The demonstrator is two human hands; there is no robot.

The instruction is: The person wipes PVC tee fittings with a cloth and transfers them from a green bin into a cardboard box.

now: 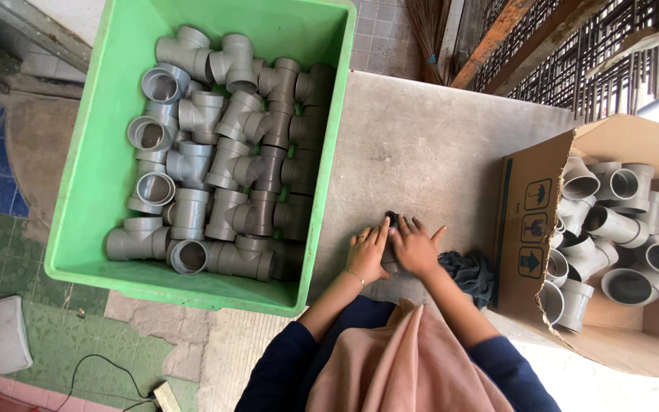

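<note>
Both my hands rest together on the grey concrete table [429,145] near its front edge. My left hand [368,253] and my right hand [415,246] press fingers-down on a small dark object [392,220], mostly hidden under them; what it is I cannot tell. A dark rag [470,273] lies just right of my right wrist. A green plastic crate [85,175] at the left holds several grey pipe tee fittings [192,164].
An open cardboard box [532,221] at the right holds several more grey tee fittings [619,221]. Metal rebar and a broom lie beyond the table's far edge. Tiled floor, a cable and a white object show at the lower left.
</note>
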